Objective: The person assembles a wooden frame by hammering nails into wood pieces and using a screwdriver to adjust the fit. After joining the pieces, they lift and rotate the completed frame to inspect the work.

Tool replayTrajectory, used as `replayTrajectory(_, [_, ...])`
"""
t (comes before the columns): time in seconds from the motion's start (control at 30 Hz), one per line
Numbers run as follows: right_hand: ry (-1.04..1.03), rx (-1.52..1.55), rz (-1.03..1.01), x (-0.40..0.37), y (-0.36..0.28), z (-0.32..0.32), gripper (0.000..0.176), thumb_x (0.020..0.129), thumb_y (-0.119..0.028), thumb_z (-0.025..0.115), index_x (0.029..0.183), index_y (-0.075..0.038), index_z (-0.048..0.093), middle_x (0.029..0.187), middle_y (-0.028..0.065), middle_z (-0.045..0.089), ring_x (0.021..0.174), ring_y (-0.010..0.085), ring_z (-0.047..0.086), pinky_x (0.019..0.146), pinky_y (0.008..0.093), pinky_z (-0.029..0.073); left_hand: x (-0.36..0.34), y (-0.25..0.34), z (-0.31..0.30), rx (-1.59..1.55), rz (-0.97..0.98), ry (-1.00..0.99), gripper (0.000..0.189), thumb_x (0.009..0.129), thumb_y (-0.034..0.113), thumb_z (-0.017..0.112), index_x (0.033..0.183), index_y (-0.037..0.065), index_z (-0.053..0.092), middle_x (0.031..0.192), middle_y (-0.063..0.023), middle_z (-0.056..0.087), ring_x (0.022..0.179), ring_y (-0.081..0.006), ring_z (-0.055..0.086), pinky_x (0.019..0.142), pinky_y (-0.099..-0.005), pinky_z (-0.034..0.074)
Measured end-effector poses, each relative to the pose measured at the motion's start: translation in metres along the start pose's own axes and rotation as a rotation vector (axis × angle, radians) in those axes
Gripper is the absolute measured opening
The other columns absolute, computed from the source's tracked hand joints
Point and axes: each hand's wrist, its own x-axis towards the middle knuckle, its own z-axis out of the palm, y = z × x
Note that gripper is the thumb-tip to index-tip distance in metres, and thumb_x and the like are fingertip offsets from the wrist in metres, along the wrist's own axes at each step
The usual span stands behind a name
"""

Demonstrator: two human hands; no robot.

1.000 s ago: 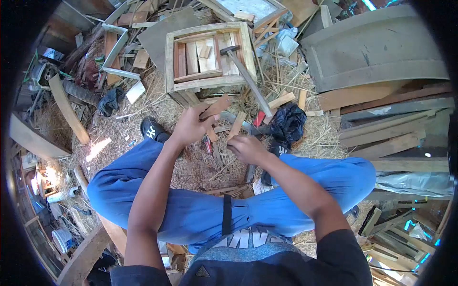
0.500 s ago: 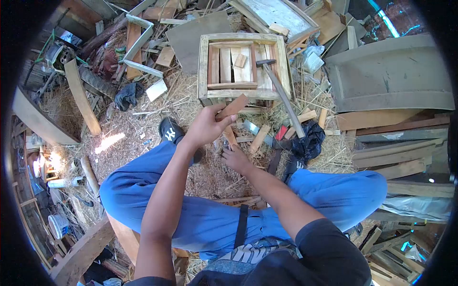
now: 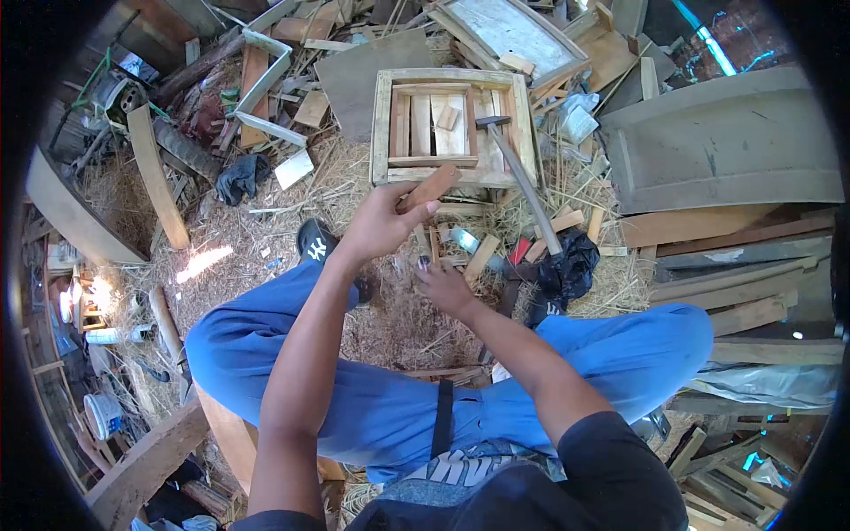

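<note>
My left hand (image 3: 376, 223) is closed around a short flat strip of reddish-brown wood (image 3: 432, 187), which points up and right in front of a wooden frame (image 3: 381, 133). Lower down, near the straw-covered ground, my right hand (image 3: 445, 288) has its fingers closed at the lower end of a narrow wooden stick (image 3: 434, 242). Across the right side of the frame rests a hammer (image 3: 522, 177), its head on the wood and its handle slanting down toward a black plastic bag (image 3: 575, 265). A small wood block (image 3: 448, 118) lies inside the smaller inner frame (image 3: 430, 162).
Offcuts (image 3: 481, 257) lie on the straw right of my right hand. Curved boards (image 3: 158, 177) lean at left. A large grey panel (image 3: 722, 137) and stacked planks (image 3: 744, 292) stand at right. Scrap wood and a framed panel (image 3: 509, 35) fill the back.
My left hand and its wood strip have moved slightly up. My right hand has shifted a little right, and the stick at its fingers now looks narrower and more upright.
</note>
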Motion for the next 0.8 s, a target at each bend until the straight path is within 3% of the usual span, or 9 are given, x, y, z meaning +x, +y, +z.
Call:
replayTrajectory(0.1, [0.272, 0.431, 0.235, -0.009, 0.014, -0.043, 0.018, 0.098, -0.021, 0.061, 0.093, -0.011, 0.075, 0.114, 0.0117, 0.067, 0.107, 0.0260, 0.064, 0.092, 0.0448, 0.051, -0.001, 0.004, 0.001, 0.004, 0.044, -0.004, 0.042, 0.095, 0.035, 0.074, 0.111, -0.004, 0.070, 0.063, 0.0012, 0.054, 0.055, -0.0073, 0.047, 0.051, -0.0304, 0.038])
replayTrajectory(0.17, [0.264, 0.542, 0.395, -0.013, 0.032, -0.030, 0.022, 0.101, -0.021, 0.059, 0.093, -0.007, 0.073, 0.106, 0.0135, 0.069, 0.095, 0.0304, 0.066, 0.083, 0.0449, 0.053, -0.005, 0.016, 0.000, -0.008, -0.057, -0.038, 0.045, 0.093, 0.034, 0.073, 0.117, -0.004, 0.070, 0.084, -0.0199, 0.073, 0.076, -0.0189, 0.068, 0.071, -0.0391, 0.052])
replayTrajectory(0.23, [0.337, 0.798, 0.589, -0.020, 0.035, -0.048, 0.024, 0.104, -0.018, 0.054, 0.104, 0.003, 0.066, 0.084, 0.0169, 0.070, 0.068, 0.0410, 0.065, 0.066, 0.0474, 0.055, -0.006, 0.019, 0.003, 0.016, -0.035, -0.026, 0.045, 0.093, 0.034, 0.073, 0.116, -0.004, 0.070, 0.083, -0.0197, 0.072, 0.074, -0.0186, 0.067, 0.069, -0.0392, 0.051])
replayTrajectory(0.4, [0.054, 0.742, 0.835, -0.035, 0.038, -0.121, 0.044, 0.100, -0.024, 0.061, 0.127, 0.009, 0.048, 0.091, 0.0211, 0.071, 0.085, 0.0444, 0.070, 0.079, 0.0464, 0.057, -0.005, 0.028, 0.012, 0.074, -0.036, -0.023, 0.041, 0.093, 0.034, 0.073, 0.109, -0.004, 0.070, 0.076, -0.0168, 0.068, 0.069, -0.0186, 0.063, 0.066, -0.0390, 0.049])
replayTrajectory(0.47, [0.006, 0.545, 0.508, -0.064, 0.056, -0.084, 0.051, 0.096, -0.025, 0.066, 0.132, 0.007, 0.049, 0.092, 0.0206, 0.071, 0.085, 0.0489, 0.069, 0.080, 0.0465, 0.057, -0.006, 0.028, 0.018, 0.056, 0.045, 0.031, 0.039, 0.095, 0.032, 0.070, 0.106, -0.005, 0.070, 0.072, -0.0146, 0.065, 0.065, -0.0191, 0.064, 0.063, -0.0388, 0.048])
replayTrajectory(0.53, [0.124, 0.445, 0.322, -0.082, 0.065, -0.081, 0.046, 0.098, -0.016, 0.062, 0.138, 0.002, 0.048, 0.088, 0.0155, 0.069, 0.078, 0.0394, 0.070, 0.074, 0.0428, 0.058, -0.009, 0.030, 0.023, 0.017, 0.028, 0.034, 0.036, 0.097, 0.030, 0.068, 0.109, -0.004, 0.068, 0.071, -0.0136, 0.065, 0.063, -0.0190, 0.064, 0.061, -0.0378, 0.049])
replayTrajectory(0.6, [-0.093, 1.084, 0.545, -0.083, 0.047, -0.188, 0.039, 0.105, -0.011, 0.051, 0.142, -0.003, 0.047, 0.084, 0.0091, 0.066, 0.067, 0.0231, 0.068, 0.065, 0.0360, 0.057, -0.018, 0.039, 0.025, -0.018, 0.007, 0.037, 0.034, 0.100, 0.029, 0.065, 0.112, -0.003, 0.066, 0.071, -0.0125, 0.066, 0.061, -0.0190, 0.065, 0.060, -0.0368, 0.050])
replayTrajectory(0.7, [0.094, 1.386, 0.668, -0.078, 0.034, -0.289, 0.035, 0.109, -0.008, 0.041, 0.144, -0.005, 0.047, 0.078, 0.0033, 0.059, 0.058, 0.0100, 0.059, 0.055, 0.0283, 0.053, -0.037, 0.049, 0.036, -0.403, -0.087, -0.031, 0.031, 0.107, 0.019, 0.054, 0.132, 0.001, 0.051, 0.089, -0.0087, 0.067, 0.065, -0.0132, 0.065, 0.054, -0.0271, 0.050])
replayTrajectory(0.8, [0.207, 1.305, 0.732, -0.065, 0.031, -0.326, 0.038, 0.110, -0.011, 0.039, 0.148, -0.007, 0.043, 0.075, 0.0022, 0.054, 0.050, 0.0093, 0.049, 0.047, 0.0259, 0.048, -0.037, 0.055, 0.054, -0.370, 0.052, 0.031, 0.022, 0.107, 0.016, 0.052, 0.122, 0.000, 0.050, 0.081, -0.0107, 0.070, 0.070, -0.0130, 0.067, 0.063, -0.0292, 0.053])
